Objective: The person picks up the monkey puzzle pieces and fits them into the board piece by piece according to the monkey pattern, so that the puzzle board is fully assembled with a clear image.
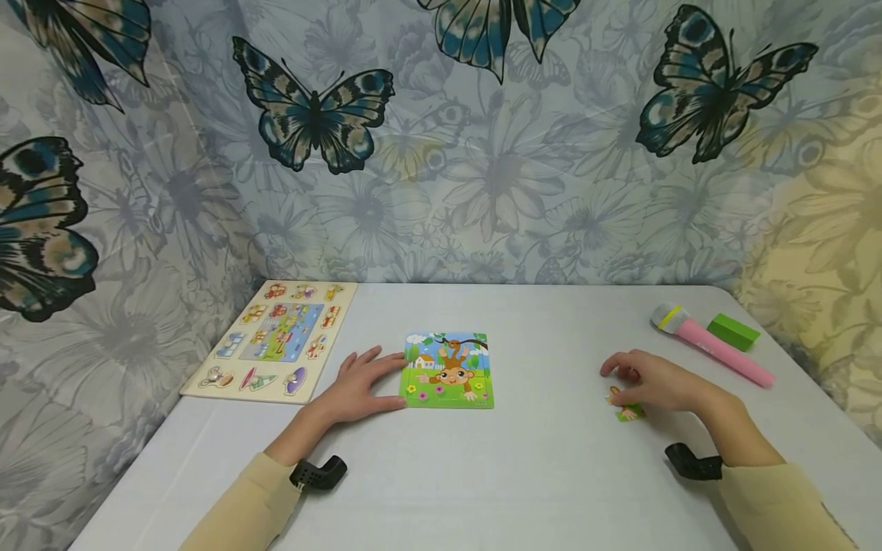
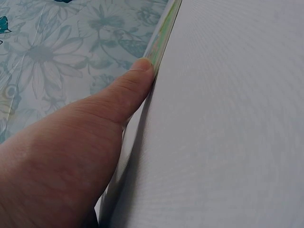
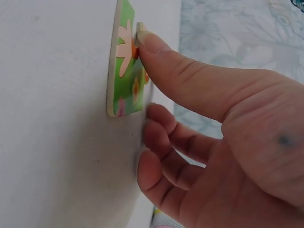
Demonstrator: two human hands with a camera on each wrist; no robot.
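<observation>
In the head view, a square monkey puzzle (image 1: 449, 375) lies flat at the middle of the table, green at its front. My left hand (image 1: 361, 386) rests at its left edge, fingers spread and nearly straight; in the left wrist view the thumb (image 2: 135, 85) touches the puzzle's side. To the right, my right hand (image 1: 651, 383) is low over small puzzle pieces (image 1: 629, 414). The right wrist view has a green piece with a pale monkey hand (image 3: 126, 57) on the table, with the thumb (image 3: 175, 71) at a smaller piece overlapping it. The other fingers curl loosely, apart from the pieces.
A large peg puzzle board (image 1: 207, 383) with vehicle and toy pictures lies at the back left. At the back right are a pink toy microphone (image 1: 723, 352) and a green block (image 1: 733, 332). Butterfly-patterned cloth (image 1: 496, 176) hangs behind the white table (image 1: 482, 474).
</observation>
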